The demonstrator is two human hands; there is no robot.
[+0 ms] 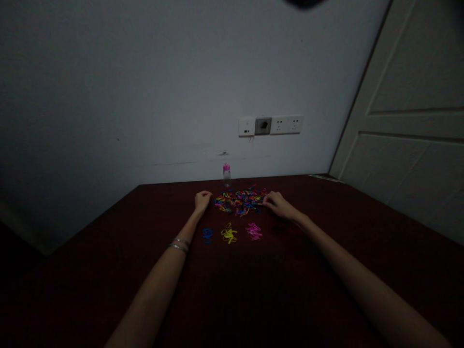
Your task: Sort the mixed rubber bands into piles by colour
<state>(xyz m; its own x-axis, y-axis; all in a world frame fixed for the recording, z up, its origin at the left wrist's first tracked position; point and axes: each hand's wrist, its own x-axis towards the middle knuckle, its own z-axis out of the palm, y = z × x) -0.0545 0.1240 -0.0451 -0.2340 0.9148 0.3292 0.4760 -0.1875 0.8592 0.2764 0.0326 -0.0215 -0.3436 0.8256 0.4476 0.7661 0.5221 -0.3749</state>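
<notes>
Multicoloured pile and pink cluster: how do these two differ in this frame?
The multicoloured pile mixes several colours, while the pink cluster is pink only. The multicoloured pile spreads much wider; the pink cluster is small. The multicoloured pile lies farther back, between the left hand and right hand; the pink cluster sits nearer the person. Both lie loose on the dark red table.

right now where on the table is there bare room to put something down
Bare table lies left of the left hand, right of the right hand, and, dimly, on the near side of the blue pile, yellow pile and pink pile. Crowded: between the hands, where mixed bands lie.
</notes>
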